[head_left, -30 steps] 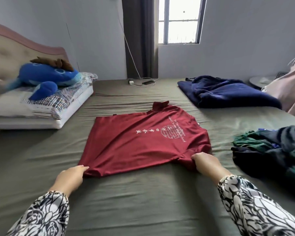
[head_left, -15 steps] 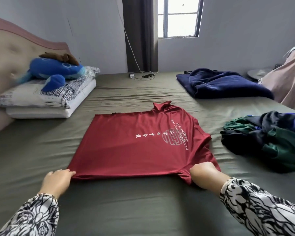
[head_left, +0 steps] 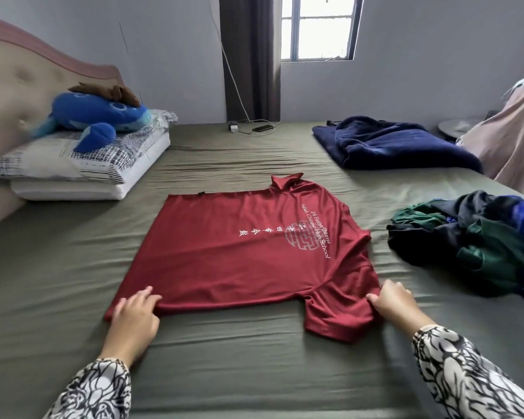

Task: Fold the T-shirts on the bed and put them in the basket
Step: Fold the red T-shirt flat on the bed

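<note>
Your left hand (head_left: 133,313) rests flat-fingered on the hem corner and your right hand (head_left: 395,300) pinches the near sleeve of the red T-shirt (head_left: 239,255), spread mid-bed (head_left: 58,267); it looks light, limp and slippery, so grip seams and corners.
</note>
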